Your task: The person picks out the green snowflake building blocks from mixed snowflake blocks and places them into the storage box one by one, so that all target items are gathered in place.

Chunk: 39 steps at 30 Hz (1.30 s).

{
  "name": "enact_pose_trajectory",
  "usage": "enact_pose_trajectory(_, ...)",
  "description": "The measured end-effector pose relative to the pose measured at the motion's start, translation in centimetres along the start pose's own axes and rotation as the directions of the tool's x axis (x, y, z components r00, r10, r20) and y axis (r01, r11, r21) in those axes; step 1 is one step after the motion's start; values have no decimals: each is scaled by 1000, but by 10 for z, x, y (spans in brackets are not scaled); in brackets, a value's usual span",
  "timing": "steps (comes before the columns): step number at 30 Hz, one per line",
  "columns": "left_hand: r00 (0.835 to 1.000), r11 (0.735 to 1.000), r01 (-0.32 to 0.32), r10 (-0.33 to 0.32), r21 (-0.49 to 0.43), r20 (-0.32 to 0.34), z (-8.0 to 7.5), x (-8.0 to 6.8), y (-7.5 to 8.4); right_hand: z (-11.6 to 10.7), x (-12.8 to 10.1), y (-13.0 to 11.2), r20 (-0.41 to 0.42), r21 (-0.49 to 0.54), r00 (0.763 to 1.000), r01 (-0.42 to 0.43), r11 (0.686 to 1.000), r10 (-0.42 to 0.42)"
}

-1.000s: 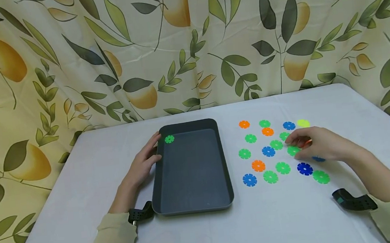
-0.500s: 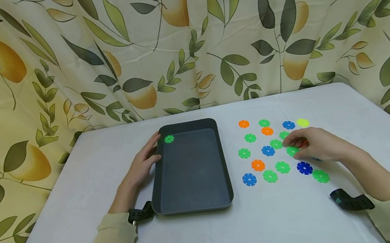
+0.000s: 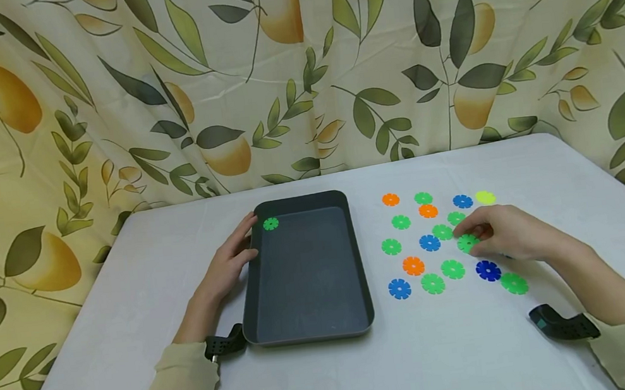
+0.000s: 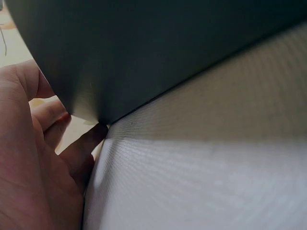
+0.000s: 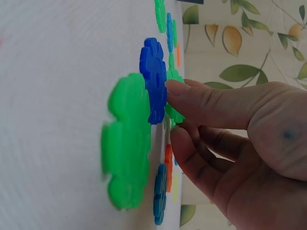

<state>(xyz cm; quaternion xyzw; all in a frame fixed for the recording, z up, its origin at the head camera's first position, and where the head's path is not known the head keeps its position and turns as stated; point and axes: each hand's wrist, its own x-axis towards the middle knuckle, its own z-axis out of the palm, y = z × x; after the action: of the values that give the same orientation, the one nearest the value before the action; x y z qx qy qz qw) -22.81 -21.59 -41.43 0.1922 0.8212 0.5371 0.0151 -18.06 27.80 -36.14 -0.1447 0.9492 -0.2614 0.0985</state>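
Note:
A dark grey tray [image 3: 360, 260] lies mid-table with one green notched disc [image 3: 271, 223] in its far left corner. My left hand [image 3: 240, 244] rests with straight fingers against the tray's left rim. In the left wrist view the fingers [image 4: 72, 143] lie beside the tray wall [image 4: 168, 43]. Right of the tray, green, blue and orange discs are spread flat. My right hand [image 3: 474, 235] pinches a green disc [image 3: 468, 242] among them. In the right wrist view, thumb and forefinger [image 5: 192, 98] close on that green disc [image 5: 173, 114], behind a dark blue disc [image 5: 154, 79].
The white table [image 3: 450, 358] ends at a leaf-print curtain [image 3: 298, 63] behind. Near my right hand lie a dark blue disc [image 3: 488, 270] and a green disc [image 3: 514, 283]. A yellow disc [image 3: 485, 197] lies farthest back. Black wrist straps [image 3: 563, 327] sit at both wrists.
My right hand has slid slightly left and lowered its fingertips onto the green disc. The left hand and the tray have stayed still.

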Motion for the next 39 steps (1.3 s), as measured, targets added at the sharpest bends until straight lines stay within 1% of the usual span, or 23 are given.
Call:
enact_pose_trajectory(4, 1000, 1000, -3, 3, 0, 1, -1, 0, -1, 0, 0, -2, 6, -3, 1000, -2, 1000, 2)
enact_pose_trajectory(13, 1000, 1000, -12, 12, 11, 5, -1, 1, -2, -3, 0, -1, 36, -13, 999, 25, 1000, -25)
enact_pose_trajectory(23, 1000, 1000, -15, 15, 8, 0, -1, 0, 0, -7, -2, 3, 40, 14, 998, 46, 999, -46)
enact_pose_trajectory(29, 1000, 1000, -14, 14, -2, -1, -1, 1, 0, -7, -1, 4, 25, 38, 1000, 12, 999, -13)
enact_pose_trajectory(39, 1000, 1000, -24, 24, 2, 2, -2, 1, 1, -9, -1, 4, 48, 123, 998, -41, 992, 35)
